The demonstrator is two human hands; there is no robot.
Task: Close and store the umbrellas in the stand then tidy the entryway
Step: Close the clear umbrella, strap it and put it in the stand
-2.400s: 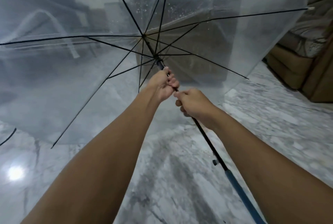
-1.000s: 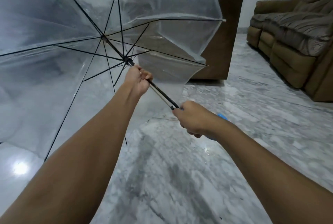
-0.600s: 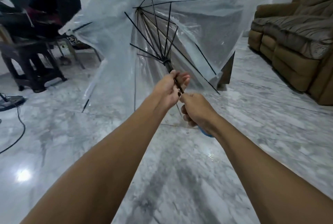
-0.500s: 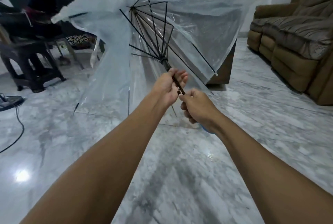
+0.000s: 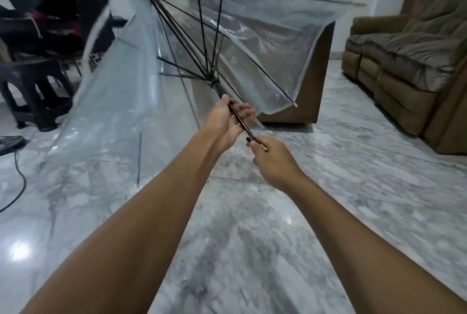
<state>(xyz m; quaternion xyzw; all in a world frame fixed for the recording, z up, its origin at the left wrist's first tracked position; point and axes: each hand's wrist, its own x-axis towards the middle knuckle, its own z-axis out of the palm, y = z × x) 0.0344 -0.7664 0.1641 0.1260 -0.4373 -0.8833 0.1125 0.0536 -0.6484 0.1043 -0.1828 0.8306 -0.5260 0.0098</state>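
1. At the far left a dark table (image 5: pixel 38 66) with dark things piled on it stands on the marble floor (image 5: pixel 252 250), and a black cable (image 5: pixel 17 187) lies on the floor near it.
2. The transparent umbrella (image 5: pixel 265 43) is in the air in the upper middle, half collapsed. Its canopy sags in loose folds, and its left part is blurred.
3. The left hand (image 5: pixel 227 121) is on the shaft (image 5: pixel 240 119) just below the runner (image 5: pixel 217 86). Its fingers (image 5: pixel 246 111) are half open, only loosely curled around the shaft, so the grip looks weak.
4. The right hand (image 5: pixel 273 159) is lower on the same shaft. It is closed firmly around it, near a small catch on the shaft.
5. Behind the canopy is a brown armchair (image 5: pixel 310 91), and at the far right a brown sofa (image 5: pixel 409 61).
6. No umbrella stand is visible, so storing is not yet possible to judge.
7. Risks, in my judgement: the loose left hand may slip, and the ribs could spring open again. A rib tip (image 5: pixel 294 105) hangs near the armchair and may catch on it. The floor looks wet, so slipping is possible.
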